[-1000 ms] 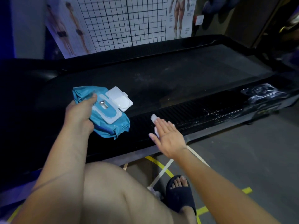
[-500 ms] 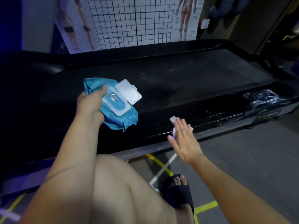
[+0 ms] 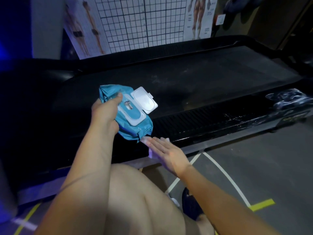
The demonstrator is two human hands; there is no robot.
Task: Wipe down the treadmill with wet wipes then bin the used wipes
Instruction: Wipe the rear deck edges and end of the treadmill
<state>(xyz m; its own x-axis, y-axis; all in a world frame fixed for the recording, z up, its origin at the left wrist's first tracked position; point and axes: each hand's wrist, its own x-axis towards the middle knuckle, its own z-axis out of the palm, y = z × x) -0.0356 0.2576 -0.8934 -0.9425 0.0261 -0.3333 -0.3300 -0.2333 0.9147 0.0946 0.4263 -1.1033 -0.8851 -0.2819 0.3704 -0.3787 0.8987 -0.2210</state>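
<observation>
My left hand (image 3: pixel 105 112) grips a teal pack of wet wipes (image 3: pixel 130 119) above the black treadmill (image 3: pixel 194 85), its white flip lid (image 3: pixel 145 100) standing open. My right hand (image 3: pixel 166 152) lies flat, fingers straight, pressing a white wet wipe (image 3: pixel 146 140) against the treadmill's near side rail (image 3: pixel 211 128). Only the wipe's edges show past the fingers. The rail to the right of the hand looks wet and shiny.
A grid chart and anatomy posters (image 3: pixel 140 22) lean behind the treadmill. My bare knee (image 3: pixel 144 200) and a foot in a dark sandal (image 3: pixel 191 206) are below, on a grey floor with white and yellow lines (image 3: pixel 223 172).
My right hand has slid the wipe leftward along the side rail, ending just under the pack. The left hand keeps holding the pack; the camera has shifted slightly.
</observation>
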